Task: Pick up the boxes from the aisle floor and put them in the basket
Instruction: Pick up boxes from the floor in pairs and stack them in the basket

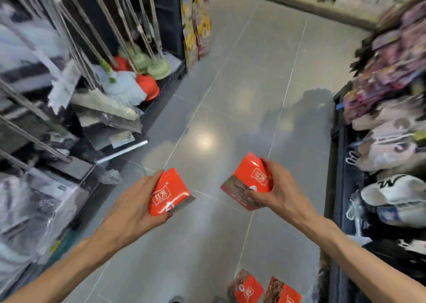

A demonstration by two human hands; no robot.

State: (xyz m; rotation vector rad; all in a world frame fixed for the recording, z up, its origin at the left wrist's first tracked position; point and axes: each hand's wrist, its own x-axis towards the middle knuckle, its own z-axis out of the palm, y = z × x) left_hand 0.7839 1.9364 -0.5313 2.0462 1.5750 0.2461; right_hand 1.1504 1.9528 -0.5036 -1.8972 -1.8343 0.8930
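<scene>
My left hand [132, 207] grips a red box [167, 192] with white characters, held above the grey aisle floor. A second red box [250, 178] of the same kind is in my right hand [280, 192], tilted with its dark printed side facing down-left. Two more red boxes lie on the floor at the bottom edge, one at the left [246, 287] and one at the right [282, 291]. No basket is in view.
Mops, brooms and plungers [147, 85] lean on the left shelving. Slippers and shoes [396, 196] fill the right shelf. The grey tiled floor [242, 84] runs ahead to a far shelf. The picture is motion-blurred at the sides.
</scene>
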